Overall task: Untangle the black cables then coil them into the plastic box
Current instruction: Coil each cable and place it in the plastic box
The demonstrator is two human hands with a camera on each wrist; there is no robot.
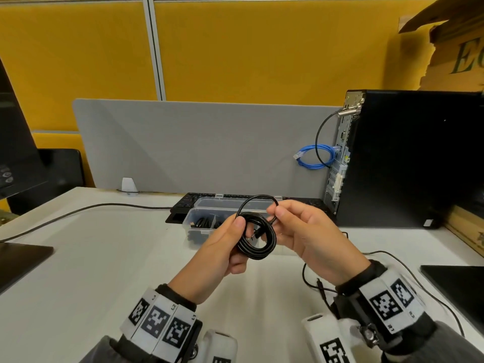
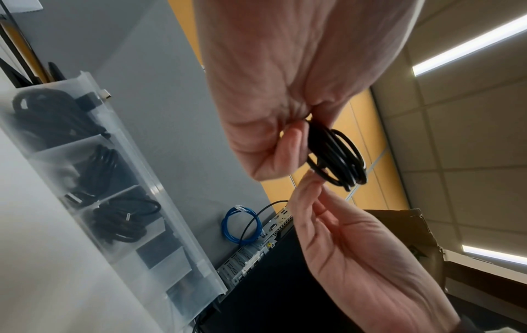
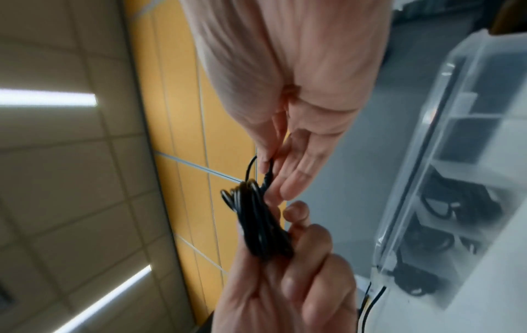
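Note:
A black cable point(image 1: 258, 241) is wound into a small coil and held above the table. My left hand point(image 1: 242, 231) grips the coil, thumb on its front. My right hand point(image 1: 275, 214) pinches the cable's last loose loop, which arches over the coil. The left wrist view shows the coil point(image 2: 336, 157) in my left hand point(image 2: 299, 135), with my right hand point(image 2: 310, 180) touching it from below. In the right wrist view my right hand point(image 3: 269, 166) pinches the strand above the coil point(image 3: 256, 220). The clear plastic box point(image 1: 193, 218) stands open behind the hands, coiled black cables in its compartments point(image 2: 114, 180).
Another black cable point(image 1: 307, 280) lies loose on the white table under my right wrist. A keyboard point(image 1: 188, 199) sits behind the box. A black PC tower point(image 1: 408, 158) with a blue network cable point(image 1: 314, 158) stands at the right. A black pad point(image 1: 455, 284) lies at the right edge.

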